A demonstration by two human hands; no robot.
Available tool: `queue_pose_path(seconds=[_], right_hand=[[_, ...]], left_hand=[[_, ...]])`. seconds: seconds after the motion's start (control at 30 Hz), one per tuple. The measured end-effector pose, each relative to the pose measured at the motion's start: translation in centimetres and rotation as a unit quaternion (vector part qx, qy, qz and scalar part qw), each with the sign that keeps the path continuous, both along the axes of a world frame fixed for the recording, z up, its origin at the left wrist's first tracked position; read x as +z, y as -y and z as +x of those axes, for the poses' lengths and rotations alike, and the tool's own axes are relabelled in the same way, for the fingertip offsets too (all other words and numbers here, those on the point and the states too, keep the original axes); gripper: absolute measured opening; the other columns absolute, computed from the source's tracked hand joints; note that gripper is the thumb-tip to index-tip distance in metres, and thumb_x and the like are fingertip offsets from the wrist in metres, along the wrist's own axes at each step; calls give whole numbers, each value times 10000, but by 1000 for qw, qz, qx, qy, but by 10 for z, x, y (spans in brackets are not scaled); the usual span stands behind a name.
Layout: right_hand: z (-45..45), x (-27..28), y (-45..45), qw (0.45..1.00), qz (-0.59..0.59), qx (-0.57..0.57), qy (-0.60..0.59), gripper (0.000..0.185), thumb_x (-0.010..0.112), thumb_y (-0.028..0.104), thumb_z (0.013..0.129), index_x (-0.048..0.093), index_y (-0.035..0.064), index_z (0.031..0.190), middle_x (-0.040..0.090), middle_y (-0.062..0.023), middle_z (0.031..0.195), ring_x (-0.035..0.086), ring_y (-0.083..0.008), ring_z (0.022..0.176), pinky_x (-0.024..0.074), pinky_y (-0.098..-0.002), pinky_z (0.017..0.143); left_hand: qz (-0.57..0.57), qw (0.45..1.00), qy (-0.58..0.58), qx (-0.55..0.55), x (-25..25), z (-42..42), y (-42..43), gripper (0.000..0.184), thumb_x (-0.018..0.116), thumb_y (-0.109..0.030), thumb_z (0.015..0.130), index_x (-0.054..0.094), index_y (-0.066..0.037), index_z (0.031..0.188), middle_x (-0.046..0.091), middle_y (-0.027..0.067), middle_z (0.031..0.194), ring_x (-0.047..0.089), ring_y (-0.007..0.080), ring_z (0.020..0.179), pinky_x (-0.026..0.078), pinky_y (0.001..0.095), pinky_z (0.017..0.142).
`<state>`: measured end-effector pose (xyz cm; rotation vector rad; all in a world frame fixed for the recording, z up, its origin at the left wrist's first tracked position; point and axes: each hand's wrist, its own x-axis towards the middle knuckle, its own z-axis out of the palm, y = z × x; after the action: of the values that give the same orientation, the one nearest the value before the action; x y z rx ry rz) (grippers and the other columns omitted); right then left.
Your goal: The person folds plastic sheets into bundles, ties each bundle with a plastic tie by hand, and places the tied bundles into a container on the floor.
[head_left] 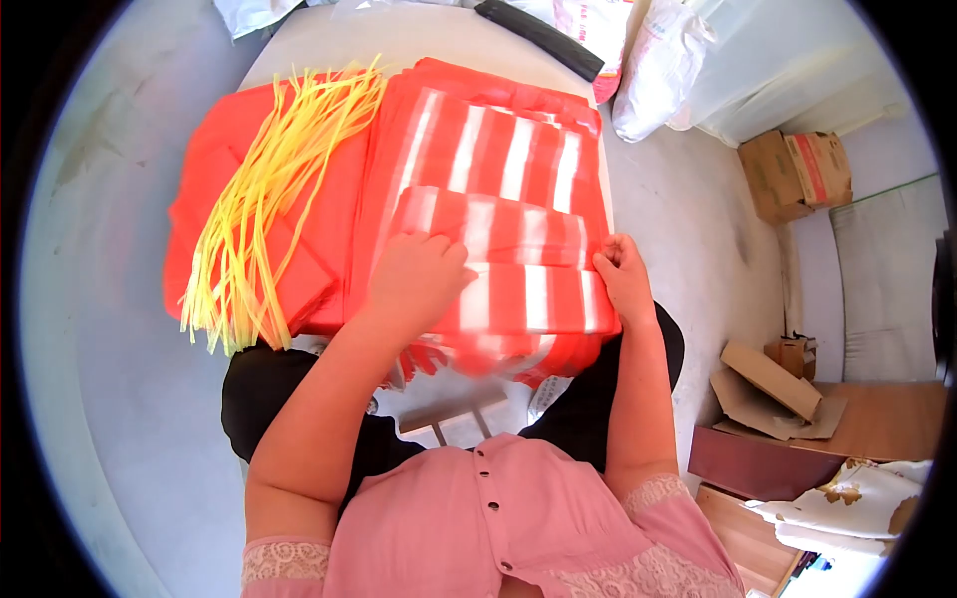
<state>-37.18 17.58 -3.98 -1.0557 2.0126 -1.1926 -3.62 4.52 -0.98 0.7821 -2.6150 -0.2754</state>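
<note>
A stack of red-and-white striped plastic bags [518, 149] lies on the table in front of me. The top striped bag [503, 231] is folded over in a band across the stack. My left hand [424, 277] has its fingers curled on the left part of this band. At its right edge, my right hand [623, 274] pinches the plastic between thumb and fingers. Loose, crumpled striped plastic [498, 354] hangs over the near table edge above my lap.
Left of the stack, a bundle of yellow strips [264, 199] lies across red plastic sheets [214, 164]. A black roll [538, 38] and white sacks [658, 70] are at the far end of the table [369, 40]. Cardboard boxes [773, 179] stand to the right.
</note>
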Motion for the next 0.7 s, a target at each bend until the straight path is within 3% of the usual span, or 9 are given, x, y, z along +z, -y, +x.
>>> queue_pose_path(seconds=[0.1,0.2,0.3,0.37,0.47,0.57,0.7], right_hand=[[4,6,-4,1000,10,-18,6,255,685,108,972,614,17,1200,660,-43,974,603,-127,903,516,-302,836],[24,25,-8,976,-18,-42,-213,253,717,122,937,666,26,1166,699,-99,1056,655,-230,948,541,-386,864],[64,55,-22,936,-33,71,-343,329,754,148,886,705,36,1191,710,-133,1183,665,-329,1084,529,-460,980],[90,79,-26,901,-8,289,-324,498,775,159,852,670,45,1326,656,-148,1385,605,-358,1282,467,-471,1120],[104,73,-34,882,-8,328,-339,643,786,172,837,608,67,1446,551,-152,1550,480,-349,1459,392,-455,1215],[90,65,-37,877,42,323,-354,700,778,162,830,568,73,1492,457,-145,1639,398,-348,1531,371,-461,1234],[80,67,-38,865,60,329,-374,694,729,114,823,563,69,1496,476,-140,1628,403,-348,1529,355,-464,1246]], left_hand=[[65,997,19,41,10,4,-1,222,734,-273,919,662,-63,908,661,109,883,655,333,898,515,467,826],[2,998,-39,51,20,14,-2,225,779,-238,870,655,-53,902,665,113,946,647,335,951,514,472,836],[8,999,-39,-16,26,25,-6,268,826,-201,808,671,-47,964,667,107,1034,633,330,1009,515,473,874],[30,996,-40,-74,28,32,-15,362,844,-195,774,687,-40,1060,664,121,1094,630,336,1055,517,468,923],[51,992,-24,-110,33,43,-23,516,843,-165,749,680,-27,1219,658,143,1222,619,362,1167,508,461,1024],[67,994,-14,-80,28,56,-25,590,804,-108,753,656,-16,1318,631,163,1371,583,379,1303,479,461,1121],[101,994,6,-45,26,70,-19,600,727,-39,776,630,-9,1368,589,169,1494,531,372,1412,444,465,1185]])
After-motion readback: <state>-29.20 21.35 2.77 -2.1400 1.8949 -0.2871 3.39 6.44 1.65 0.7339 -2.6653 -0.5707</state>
